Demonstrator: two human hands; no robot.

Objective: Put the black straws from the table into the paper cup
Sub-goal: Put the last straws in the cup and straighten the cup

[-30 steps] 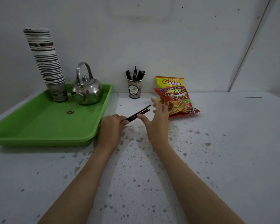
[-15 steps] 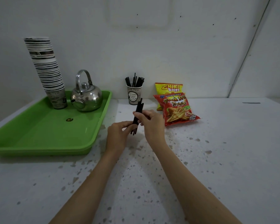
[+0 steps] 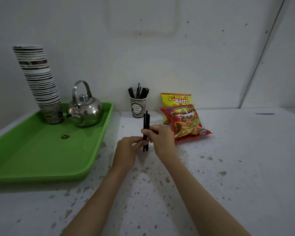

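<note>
A small bundle of black straws (image 3: pixel 146 120) stands upright with its lower ends on the speckled white table (image 3: pixel 228 167). My right hand (image 3: pixel 160 138) grips the bundle around its middle. My left hand (image 3: pixel 129 148) pinches it lower down from the left. Behind them, by the wall, a printed paper cup (image 3: pixel 138 108) holds several black straws (image 3: pixel 138 91) standing up in it. The held bundle is in front of the cup and apart from it.
A green tray (image 3: pixel 41 150) at the left carries a tall stack of paper cups (image 3: pixel 39 82) and a steel kettle (image 3: pixel 84 108). Two snack bags (image 3: pixel 186 121) lie right of the cup. A white wall runs behind the table.
The straw bundle went from lying slanted in my left hand to standing upright on the table. My right hand closed around it and both hands now hold it.
</note>
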